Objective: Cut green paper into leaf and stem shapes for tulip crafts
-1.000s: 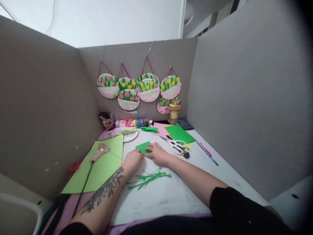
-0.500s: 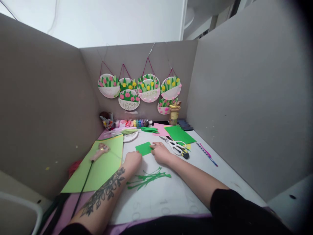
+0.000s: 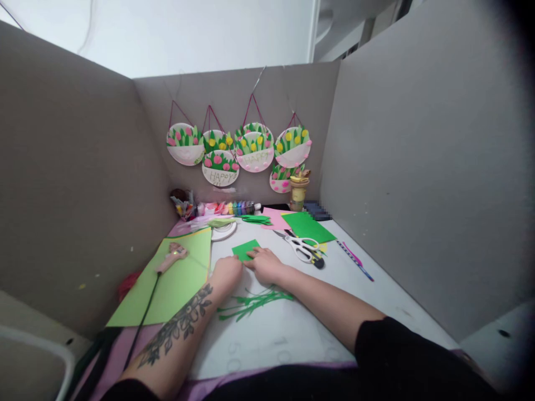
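Note:
A small piece of green paper [image 3: 246,248] lies on the white tabletop in front of me, possibly folded. My left hand [image 3: 228,271] is closed at its near left corner, fingertips mostly hidden. Across the paper's right part rests my right hand [image 3: 264,265], its fingers stretched toward the left and lying on the sheet. Thin green paper strips [image 3: 254,302] are heaped on the table just below both hands. White-handled scissors [image 3: 301,249] lie to the right of the right hand, partly over a black-and-yellow cutter [image 3: 318,262].
A glue gun [image 3: 173,257] with a black cord lies on light green sheets [image 3: 137,303] at left. Green paper [image 3: 308,227], pink paper [image 3: 273,219], cut green leaves [image 3: 256,219] and a pen [image 3: 355,260] lie around. Decorated paper plates [image 3: 254,161] hang on the grey back panel.
My right hand has slid left and slightly nearer along the green paper, covering more of its near right part. The left hand stays at the near left corner.

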Motion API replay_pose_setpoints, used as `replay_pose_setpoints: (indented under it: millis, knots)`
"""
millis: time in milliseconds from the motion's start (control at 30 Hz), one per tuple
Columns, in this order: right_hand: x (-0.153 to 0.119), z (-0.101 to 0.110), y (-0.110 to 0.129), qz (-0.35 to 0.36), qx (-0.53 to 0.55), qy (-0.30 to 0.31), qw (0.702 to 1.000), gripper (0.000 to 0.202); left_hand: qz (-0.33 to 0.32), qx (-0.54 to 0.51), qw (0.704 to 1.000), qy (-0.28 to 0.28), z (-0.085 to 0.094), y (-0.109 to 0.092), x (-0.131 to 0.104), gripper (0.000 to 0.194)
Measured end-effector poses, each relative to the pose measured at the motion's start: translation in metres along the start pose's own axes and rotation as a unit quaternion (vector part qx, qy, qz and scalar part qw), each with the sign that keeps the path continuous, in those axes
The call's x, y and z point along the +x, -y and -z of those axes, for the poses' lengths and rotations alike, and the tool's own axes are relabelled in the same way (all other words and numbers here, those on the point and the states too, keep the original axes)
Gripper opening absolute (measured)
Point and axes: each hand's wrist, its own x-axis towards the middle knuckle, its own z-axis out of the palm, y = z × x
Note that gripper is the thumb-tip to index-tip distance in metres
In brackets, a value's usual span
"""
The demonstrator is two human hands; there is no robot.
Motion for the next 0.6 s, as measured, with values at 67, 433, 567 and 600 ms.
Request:
replay_pose_setpoints:
  millis: [67, 433, 567, 600]
  knots:
    - [-0.002, 0.005, -0.002, -0.022, -0.018, 0.011, 1.0, 0.039, 0.012, 0.011, 1.0, -0.004, -0.001, 0.0, 0.0, 0.033]
    - [-0.014, 0.021, -0.022, -0.117, -0.045, 0.028, 0.992, 0.028, -0.007, 0.046, 0.999, -0.006, -0.006, -0.003, 0.001, 0.033]
    - [-0.015, 0.027, -0.021, -0.121, -0.029, 0.042, 0.991, 0.029, -0.043, 0.045, 0.997, -0.035, -0.013, -0.007, 0.002, 0.035]
    - [-0.015, 0.028, -0.021, -0.121, -0.025, 0.044, 0.991, 0.028, -0.05, 0.041, 0.997, -0.044, -0.015, -0.008, 0.002, 0.036]
